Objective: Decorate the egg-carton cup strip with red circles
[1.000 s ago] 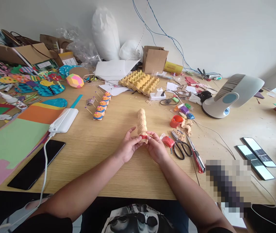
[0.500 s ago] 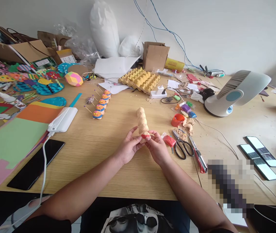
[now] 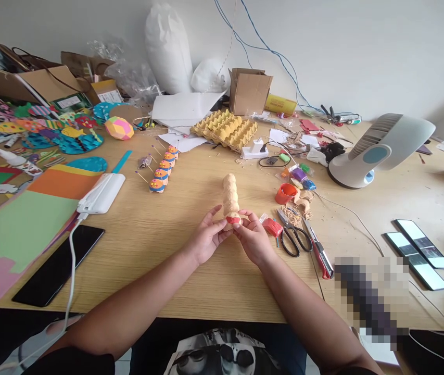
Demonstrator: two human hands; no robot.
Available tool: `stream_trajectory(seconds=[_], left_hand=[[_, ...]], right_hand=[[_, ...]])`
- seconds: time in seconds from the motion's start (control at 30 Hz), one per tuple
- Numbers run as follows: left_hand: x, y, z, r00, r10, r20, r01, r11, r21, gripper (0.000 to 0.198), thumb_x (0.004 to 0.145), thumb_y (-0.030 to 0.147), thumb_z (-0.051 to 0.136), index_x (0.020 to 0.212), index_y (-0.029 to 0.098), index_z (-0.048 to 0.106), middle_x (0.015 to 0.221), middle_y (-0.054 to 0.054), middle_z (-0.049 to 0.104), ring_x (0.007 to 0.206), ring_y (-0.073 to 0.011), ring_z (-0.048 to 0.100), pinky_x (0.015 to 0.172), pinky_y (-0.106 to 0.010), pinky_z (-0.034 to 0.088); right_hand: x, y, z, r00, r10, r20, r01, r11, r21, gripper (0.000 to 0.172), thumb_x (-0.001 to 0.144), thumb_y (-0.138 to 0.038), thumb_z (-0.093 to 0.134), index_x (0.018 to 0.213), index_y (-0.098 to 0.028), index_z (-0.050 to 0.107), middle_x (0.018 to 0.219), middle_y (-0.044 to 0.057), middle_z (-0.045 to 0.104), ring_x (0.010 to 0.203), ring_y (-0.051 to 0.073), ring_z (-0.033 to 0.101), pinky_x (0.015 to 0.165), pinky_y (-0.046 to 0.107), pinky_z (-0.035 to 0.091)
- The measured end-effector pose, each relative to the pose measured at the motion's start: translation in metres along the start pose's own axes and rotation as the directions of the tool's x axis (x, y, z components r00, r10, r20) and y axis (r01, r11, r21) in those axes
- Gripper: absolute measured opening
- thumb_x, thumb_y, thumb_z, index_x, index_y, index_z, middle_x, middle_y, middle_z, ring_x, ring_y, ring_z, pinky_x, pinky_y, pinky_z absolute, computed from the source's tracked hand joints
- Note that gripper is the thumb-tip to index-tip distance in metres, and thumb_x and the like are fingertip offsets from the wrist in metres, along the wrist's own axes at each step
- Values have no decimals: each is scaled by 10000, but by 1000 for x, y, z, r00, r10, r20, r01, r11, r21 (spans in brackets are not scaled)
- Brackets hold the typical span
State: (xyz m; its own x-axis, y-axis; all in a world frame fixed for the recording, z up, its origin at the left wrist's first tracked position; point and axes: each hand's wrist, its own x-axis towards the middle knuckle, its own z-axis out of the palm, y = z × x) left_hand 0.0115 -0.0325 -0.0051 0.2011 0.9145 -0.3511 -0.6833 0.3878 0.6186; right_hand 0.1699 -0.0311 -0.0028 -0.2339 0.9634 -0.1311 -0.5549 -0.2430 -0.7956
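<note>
A tan, bumpy egg-carton strip (image 3: 230, 195) lies lengthwise on the wooden table (image 3: 214, 271), its near end held between both hands. My left hand (image 3: 206, 237) grips that end from the left with fingers curled. From the right, my right hand (image 3: 252, 237) pinches a small red strip (image 3: 233, 220) against the same end. A painted orange-and-blue segmented caterpillar (image 3: 163, 171) sits further left.
Scissors (image 3: 292, 237), a red utility knife (image 3: 319, 252), a red packet (image 3: 272, 226) and a red roll (image 3: 284, 194) lie right of my hands. A white fan (image 3: 378, 151), yellow egg tray (image 3: 225, 129), black phone (image 3: 55, 265), coloured paper (image 3: 22, 219) and boxes surround them.
The carton strip's far end has swung slightly right, and the red strip now sits more squarely across its near end. My hands stay in nearly the same place.
</note>
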Motion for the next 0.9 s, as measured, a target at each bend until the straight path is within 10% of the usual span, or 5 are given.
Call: stream_trajectory(seconds=[0.9], left_hand=[[-4,2,4,1000,-13,4,13,1000,-6,575,878,103,746,1382,231,500,1058,-32,784,854,-106,748,763,-214,579]], right_hand=[[1,-5,-2,1000,19,1,-19,1000,12,449,740,-296,919,1075,-293,621,853,-42,761,827,145,705,837,296,533]])
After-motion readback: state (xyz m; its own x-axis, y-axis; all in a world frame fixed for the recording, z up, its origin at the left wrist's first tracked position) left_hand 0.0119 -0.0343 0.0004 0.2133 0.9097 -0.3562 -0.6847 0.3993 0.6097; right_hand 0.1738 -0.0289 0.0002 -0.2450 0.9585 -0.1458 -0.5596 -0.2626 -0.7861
